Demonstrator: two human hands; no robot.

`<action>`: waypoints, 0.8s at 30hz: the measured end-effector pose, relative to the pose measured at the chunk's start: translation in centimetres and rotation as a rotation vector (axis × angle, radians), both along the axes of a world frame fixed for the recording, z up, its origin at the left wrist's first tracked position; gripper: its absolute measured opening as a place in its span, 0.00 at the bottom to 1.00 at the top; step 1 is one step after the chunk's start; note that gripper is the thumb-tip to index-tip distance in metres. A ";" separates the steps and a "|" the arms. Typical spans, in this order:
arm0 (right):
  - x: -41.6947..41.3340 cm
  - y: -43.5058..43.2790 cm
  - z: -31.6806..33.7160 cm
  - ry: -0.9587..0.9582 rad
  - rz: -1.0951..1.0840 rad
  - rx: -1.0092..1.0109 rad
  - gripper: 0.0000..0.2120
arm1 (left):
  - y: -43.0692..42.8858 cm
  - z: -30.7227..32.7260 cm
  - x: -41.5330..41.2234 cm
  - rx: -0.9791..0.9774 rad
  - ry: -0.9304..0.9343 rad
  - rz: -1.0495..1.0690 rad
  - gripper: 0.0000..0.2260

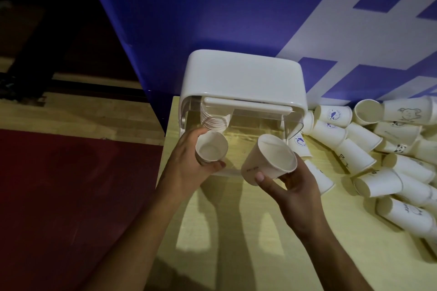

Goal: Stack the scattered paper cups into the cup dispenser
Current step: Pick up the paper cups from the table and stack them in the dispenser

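Gripping a cup point(211, 147), left hand point(186, 168) curled round it just before the dispenser point(243, 78), right hand point(298, 189) pinching a second cup point(269, 160), loose cups point(354, 156) heaped to its right

Matt paper cups point(354, 146); glossy plastic dispenser point(243, 78)

Nothing fully legible. Logo cup point(333, 114): round blue badge, ring txt too small. Held cup point(269, 160) in right hand point(300, 186): tiny dark print, blurred. Lying cup point(357, 157): maybe "B".
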State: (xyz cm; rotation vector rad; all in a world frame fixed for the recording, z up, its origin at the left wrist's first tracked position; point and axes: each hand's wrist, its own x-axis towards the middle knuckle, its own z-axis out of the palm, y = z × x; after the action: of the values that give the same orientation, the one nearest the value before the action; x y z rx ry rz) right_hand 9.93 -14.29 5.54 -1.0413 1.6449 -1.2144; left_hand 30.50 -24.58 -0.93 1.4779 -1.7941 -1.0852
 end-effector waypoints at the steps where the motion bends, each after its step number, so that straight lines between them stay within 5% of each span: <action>1: 0.1 -0.1 0.0 0.009 -0.001 -0.006 0.26 | 0.1 0.1 0.1 0.012 0.005 -0.006 0.38; 4: 0.7 -0.9 0.2 0.055 -0.006 -0.027 0.26 | 0.5 0.3 0.5 0.055 0.039 -0.015 0.42; 13: 4.4 -5.7 -0.8 0.278 0.104 -0.088 0.33 | 1.7 5.3 0.3 -0.044 0.412 0.136 0.25; 24: 5.1 -6.4 -4.0 0.385 0.164 -0.064 0.35 | 1.3 3.9 -0.2 0.043 0.288 0.137 0.14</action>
State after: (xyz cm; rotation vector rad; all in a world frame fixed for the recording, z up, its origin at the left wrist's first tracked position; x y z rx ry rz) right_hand 15.04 -20.68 1.55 -1.4919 1.7716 -1.0073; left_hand 30.27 -23.30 2.93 1.3687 -1.4591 -1.2046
